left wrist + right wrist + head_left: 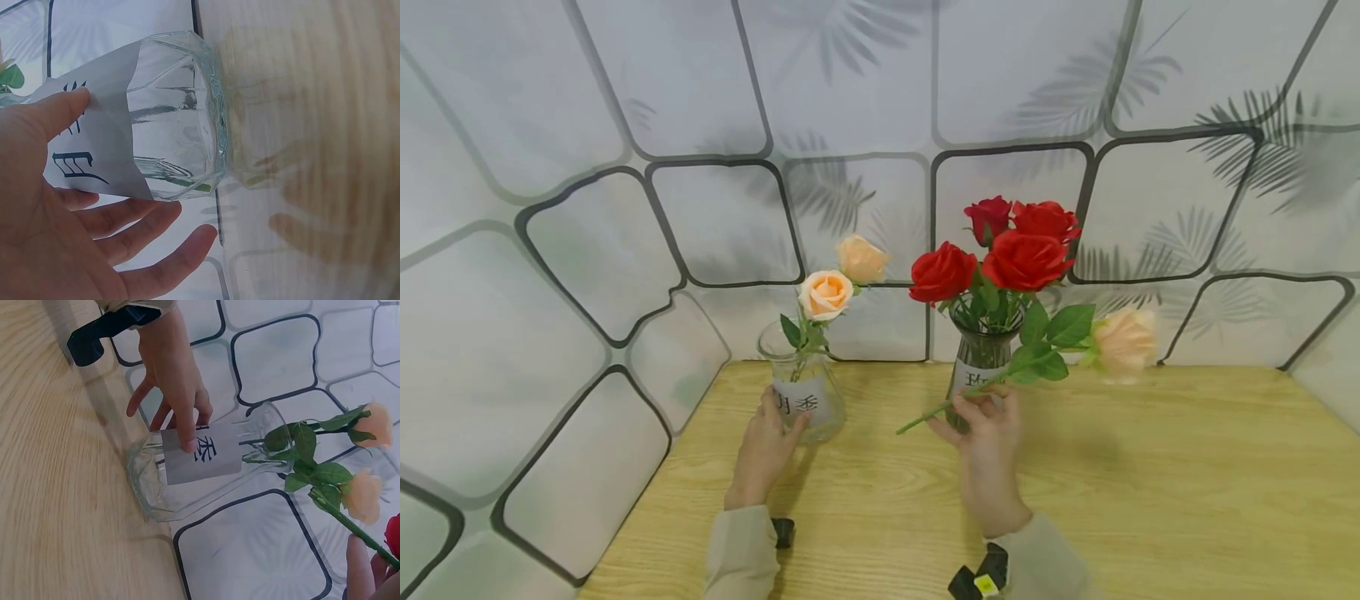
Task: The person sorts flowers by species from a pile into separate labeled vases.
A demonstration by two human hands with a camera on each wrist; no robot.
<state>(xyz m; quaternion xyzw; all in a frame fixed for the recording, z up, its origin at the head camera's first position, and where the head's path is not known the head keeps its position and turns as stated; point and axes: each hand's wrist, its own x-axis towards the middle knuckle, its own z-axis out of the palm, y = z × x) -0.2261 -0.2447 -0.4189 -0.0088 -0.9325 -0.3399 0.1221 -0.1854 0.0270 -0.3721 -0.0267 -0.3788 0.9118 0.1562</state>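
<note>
My left hand [763, 454] holds a clear glass vase [832, 423] by its side, thumb across the white label [115, 125] and fingers at the opposite side. Two peach roses [826, 295] stand in this vase, leaning right. Between the fingertips of my right hand [992, 471] is the green stem [925, 416] of another peach rose [1123, 343]; it slants so the bloom points right and the cut end points left. Behind that hand is a dark glass vase [989, 343] holding several red roses [1030, 258]. Some right fingers are hidden in the right wrist view.
Both vases stand on a wood-grain table [1187, 483], near its back edge. Behind and to the left rises a pale wall covering [865, 200] with dark outlines and leaf prints. A black wrist device [981, 575] is by the right sleeve.
</note>
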